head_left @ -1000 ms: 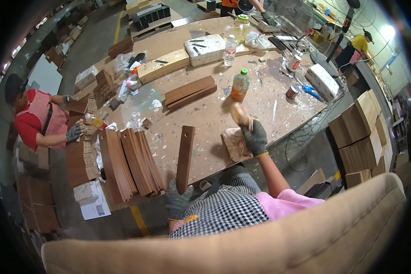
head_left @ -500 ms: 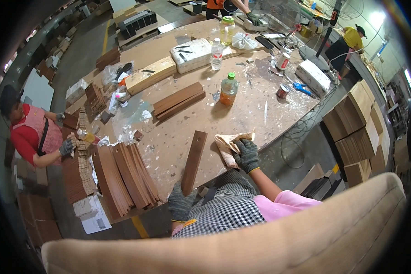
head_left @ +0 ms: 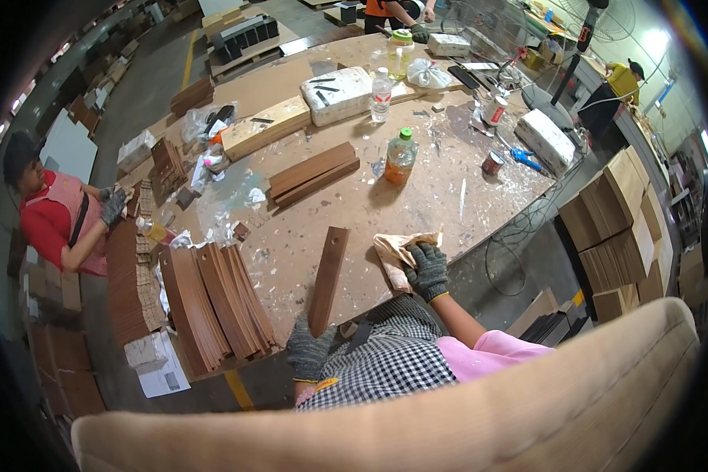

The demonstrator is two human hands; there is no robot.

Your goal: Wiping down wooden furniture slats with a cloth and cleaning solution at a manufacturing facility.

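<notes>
At the table's near edge my left hand (head_left: pixel 308 351), in a grey knit glove, is closed around the lower end of a brown wooden slat (head_left: pixel 328 275). The slat points away from me over the table and has a small hole near its far end. To its right, my gloved right hand (head_left: pixel 427 272) grips a crumpled, stained cream cloth (head_left: pixel 393 256) by the table edge. Left of the slat lies a row of similar curved brown slats (head_left: pixel 212 303). Two more slats (head_left: pixel 313 175) rest side by side farther in.
A bottle of orange liquid (head_left: pixel 400 157), a clear bottle (head_left: pixel 381 96), a small can (head_left: pixel 492 164) and foam blocks (head_left: pixel 337 94) stand on the worktable (head_left: pixel 440 204). At the left edge a co-worker (head_left: pixel 67 212) handles pieces. Stacked boards (head_left: pixel 606 228) stand to the right.
My view has shifted slightly, while both my hands keep nearly the same hold on slat and cloth. The co-worker at the left has brought both hands closer together.
</notes>
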